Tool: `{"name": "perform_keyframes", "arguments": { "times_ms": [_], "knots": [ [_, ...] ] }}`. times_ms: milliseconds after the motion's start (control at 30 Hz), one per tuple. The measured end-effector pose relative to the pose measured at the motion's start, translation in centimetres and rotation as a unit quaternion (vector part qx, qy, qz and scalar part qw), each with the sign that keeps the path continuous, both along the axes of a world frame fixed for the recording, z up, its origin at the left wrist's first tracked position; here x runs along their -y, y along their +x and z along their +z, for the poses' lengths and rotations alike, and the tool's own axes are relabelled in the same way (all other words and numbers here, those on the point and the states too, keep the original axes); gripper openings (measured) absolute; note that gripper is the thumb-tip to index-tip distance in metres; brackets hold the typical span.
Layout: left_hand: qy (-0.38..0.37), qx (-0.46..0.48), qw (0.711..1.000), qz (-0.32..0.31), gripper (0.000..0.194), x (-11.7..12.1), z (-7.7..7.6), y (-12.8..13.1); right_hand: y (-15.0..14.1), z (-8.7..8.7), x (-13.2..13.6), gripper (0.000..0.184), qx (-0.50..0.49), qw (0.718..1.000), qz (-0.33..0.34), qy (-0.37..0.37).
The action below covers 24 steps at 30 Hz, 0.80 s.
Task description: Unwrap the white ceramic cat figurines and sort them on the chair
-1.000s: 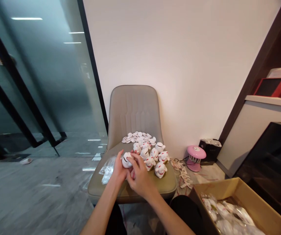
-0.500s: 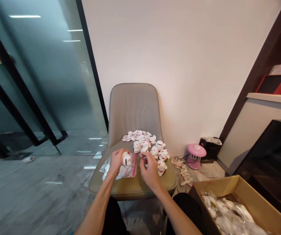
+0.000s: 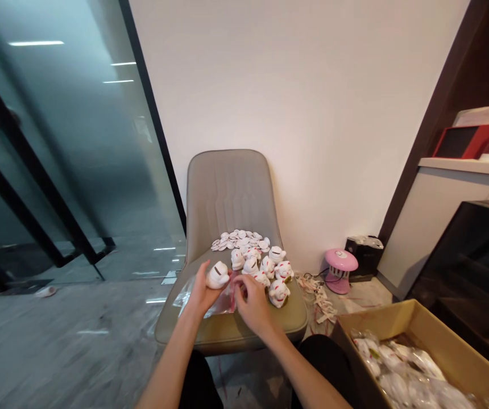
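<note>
My left hand (image 3: 202,291) is raised above the seat and holds a white ceramic lucky cat figurine (image 3: 218,275) with a slot in its top. My right hand (image 3: 253,304) pinches the red-edged mouth of a transparent plastic bag (image 3: 195,298), which lies crumpled on the seat between my hands. Several similar cats, such as one (image 3: 279,293) near my right hand, stand grouped on the beige chair seat (image 3: 227,329). Behind them lies a heap of small round white discs (image 3: 240,241).
A cardboard box (image 3: 402,363) of bagged white items sits at lower right. Paper tags on strings (image 3: 316,298) lie on the floor beside a pink mushroom-shaped device (image 3: 340,270) and a black bag (image 3: 364,255). A glass door (image 3: 65,170) stands at left.
My right hand has moved left from the cats to the bag's red edge. The bag has lifted and crumpled. My left hand has raised the cat slightly, and the view has shifted.
</note>
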<state>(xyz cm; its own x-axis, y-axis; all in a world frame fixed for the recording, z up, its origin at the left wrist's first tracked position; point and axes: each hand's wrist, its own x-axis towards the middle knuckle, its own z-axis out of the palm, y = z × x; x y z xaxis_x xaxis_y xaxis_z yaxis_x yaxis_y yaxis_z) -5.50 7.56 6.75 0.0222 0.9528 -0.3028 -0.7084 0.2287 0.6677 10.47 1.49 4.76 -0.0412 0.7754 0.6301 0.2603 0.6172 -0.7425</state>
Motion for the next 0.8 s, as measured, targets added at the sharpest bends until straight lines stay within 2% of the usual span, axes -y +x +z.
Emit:
{"name": "perform_keyframes", "arguments": {
  "times_ms": [100, 233, 367, 467, 700, 800],
  "knots": [
    [-0.016, 0.066, 0.998, -0.012, 0.018, -0.2, 0.0, -0.3, -0.2, -0.3, -0.1, 0.021, 0.007, 1.000, 0.000, -0.008],
    [-0.042, 0.106, 0.993, 0.012, 0.015, -0.8, -0.4, -1.1, -0.1, -0.5, -0.2, 0.023, 0.017, 1.000, -0.005, -0.008],
    [-0.073, 0.125, 0.989, 0.024, 0.022, -1.4, -0.9, -2.2, 0.1, -0.3, -0.1, 0.024, 0.023, 1.000, -0.006, -0.009],
    [-0.068, 0.132, 0.988, 0.040, 0.028, -1.9, -1.0, -2.8, 0.2, 0.0, 0.0, 0.024, 0.027, 1.000, -0.002, -0.010],
    [-0.065, 0.087, 0.990, 0.085, 0.027, -3.6, -1.0, -2.8, 0.3, -0.1, 0.1, 0.026, 0.037, 0.999, 0.011, -0.013],
    [-0.070, -0.003, 0.991, 0.115, 0.032, -4.4, -0.9, -2.7, 0.4, -0.3, 0.0, 0.027, 0.034, 0.999, 0.011, -0.023]
  ]
}}
